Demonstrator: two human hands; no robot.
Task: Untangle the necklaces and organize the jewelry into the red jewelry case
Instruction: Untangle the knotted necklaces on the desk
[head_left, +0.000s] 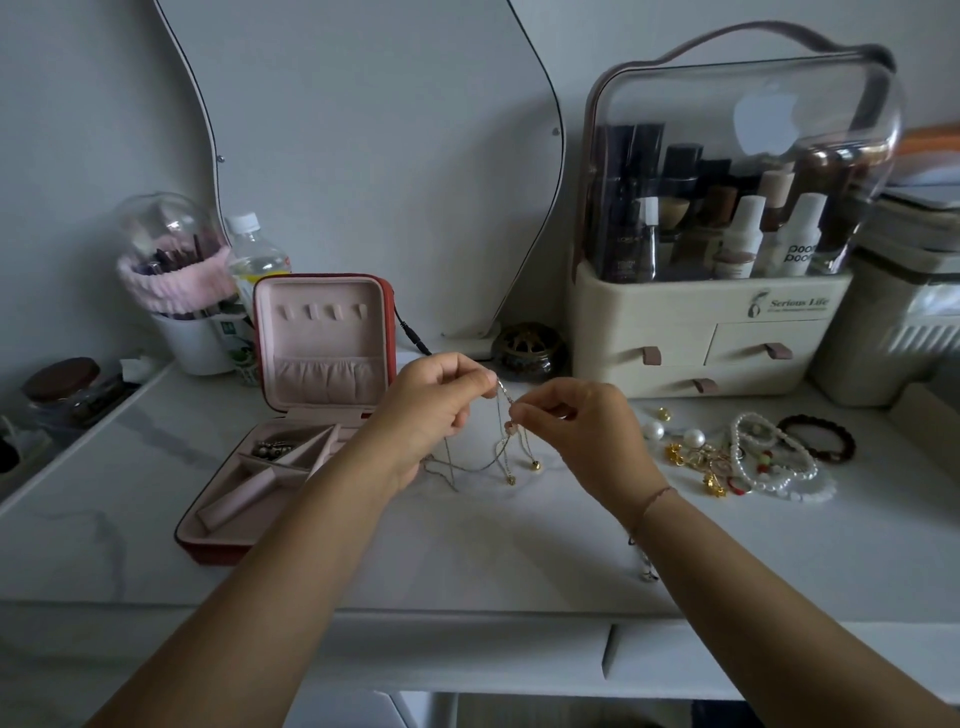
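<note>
Thin tangled necklace chains (500, 457) with small gold pendants hang above the white tabletop at the centre. My left hand (434, 402) pinches the chains at their top. My right hand (576, 434) pinches a strand just below and to the right, beside a small pink bead. The red jewelry case (387, 312) stands open at the left, with a pink lining and dividers; a dark beaded piece (272, 449) lies in its rear compartment. At the right lies a pile of loose jewelry: pearl strands (774, 462), gold earrings (696, 457) and a dark beaded bracelet (818, 436).
A cream cosmetics organizer (711, 332) with a clear dome stands at the back right. A dark round incense holder (527, 351) sits behind my hands. A brush cup (192, 340) and a bottle (254, 254) stand behind the case. A mirror (363, 130) leans on the wall.
</note>
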